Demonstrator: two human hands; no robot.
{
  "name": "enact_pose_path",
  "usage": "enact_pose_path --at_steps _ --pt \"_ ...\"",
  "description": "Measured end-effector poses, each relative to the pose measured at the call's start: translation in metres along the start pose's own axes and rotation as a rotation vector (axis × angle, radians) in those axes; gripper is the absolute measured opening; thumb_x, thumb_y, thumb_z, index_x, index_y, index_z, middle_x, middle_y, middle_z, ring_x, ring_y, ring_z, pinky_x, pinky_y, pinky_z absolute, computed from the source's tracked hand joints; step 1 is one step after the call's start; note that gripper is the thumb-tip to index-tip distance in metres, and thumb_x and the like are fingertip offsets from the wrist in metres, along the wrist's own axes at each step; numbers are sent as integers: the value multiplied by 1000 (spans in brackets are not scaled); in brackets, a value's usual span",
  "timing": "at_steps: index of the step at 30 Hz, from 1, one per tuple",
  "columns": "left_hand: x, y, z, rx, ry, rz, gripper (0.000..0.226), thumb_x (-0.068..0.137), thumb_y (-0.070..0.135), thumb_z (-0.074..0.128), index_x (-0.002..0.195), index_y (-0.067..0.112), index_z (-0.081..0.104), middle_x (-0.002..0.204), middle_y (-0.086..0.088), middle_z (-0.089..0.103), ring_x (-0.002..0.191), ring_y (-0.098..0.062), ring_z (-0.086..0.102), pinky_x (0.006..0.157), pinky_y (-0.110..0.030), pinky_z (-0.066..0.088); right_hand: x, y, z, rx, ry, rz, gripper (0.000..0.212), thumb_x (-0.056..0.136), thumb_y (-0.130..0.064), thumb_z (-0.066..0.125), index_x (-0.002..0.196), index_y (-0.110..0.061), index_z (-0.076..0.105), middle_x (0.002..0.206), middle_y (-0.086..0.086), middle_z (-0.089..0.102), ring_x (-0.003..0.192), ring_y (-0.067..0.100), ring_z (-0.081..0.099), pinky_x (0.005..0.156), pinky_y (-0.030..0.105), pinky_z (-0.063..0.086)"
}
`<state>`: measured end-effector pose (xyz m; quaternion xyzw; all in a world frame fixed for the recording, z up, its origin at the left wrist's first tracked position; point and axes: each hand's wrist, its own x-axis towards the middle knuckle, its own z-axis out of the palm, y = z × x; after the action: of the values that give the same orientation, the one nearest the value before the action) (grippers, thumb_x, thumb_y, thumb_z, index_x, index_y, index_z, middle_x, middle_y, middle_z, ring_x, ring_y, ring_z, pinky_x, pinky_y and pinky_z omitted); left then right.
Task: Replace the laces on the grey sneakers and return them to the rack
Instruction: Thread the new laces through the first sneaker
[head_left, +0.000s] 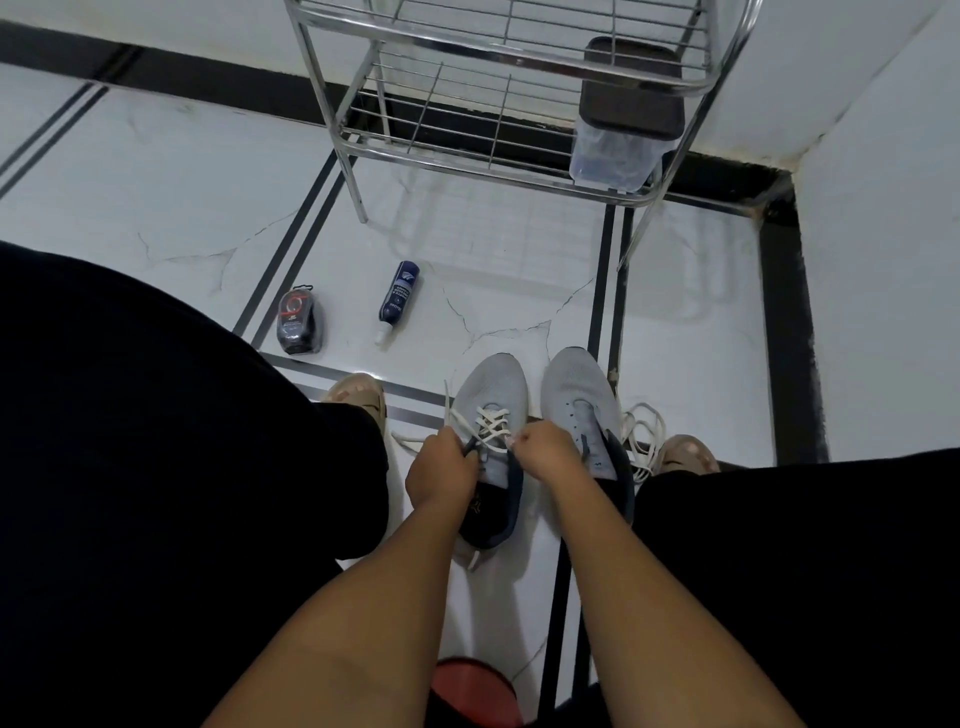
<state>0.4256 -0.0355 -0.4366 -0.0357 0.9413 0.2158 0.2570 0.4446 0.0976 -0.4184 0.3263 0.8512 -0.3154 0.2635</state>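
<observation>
A dark blue bottle (399, 299) is lying on the white floor (182, 208) near a small black pack (300, 323), a clear box with a brown lid (621, 130) is sitting higher up, and something red (475, 688) is peeking in below.

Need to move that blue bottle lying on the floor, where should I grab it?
Grip the blue bottle across the middle of its body, coming from above. It lies flat on the floor, white cap toward you, with both long sides free.
</observation>
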Motion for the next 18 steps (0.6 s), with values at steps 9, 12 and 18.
enact_pose_path --at_steps 9,12,18 --pt "2 2 -3 31 -11 42 19 95 29 51 108 15 55 110 -6 60 98 -27 59 71 -32 44 -2 16 -28 221 -101 102 18 92 -20 54 77 -11 59 73 7 55 55 15 44 52 25 35" --pt "2 2 -3 5 -11 30 18 94 29 51 106 16 55 108 -6 60 97 -27 59 70 -31 43 -4 10 -5 95 -148 38 26 95 -27 51 85 -6 62 90 17 65 71 24 55 62 30 44" --pt "3 -1 -3 1 16 -13 15 95 27 48 104 16 54 108 -6 59 95 -27 59 67 -32 42 2 39 -46 451 263 433 42 93 -31 54 124 -2 57 118 18 62 105 37 62 81 37 51"
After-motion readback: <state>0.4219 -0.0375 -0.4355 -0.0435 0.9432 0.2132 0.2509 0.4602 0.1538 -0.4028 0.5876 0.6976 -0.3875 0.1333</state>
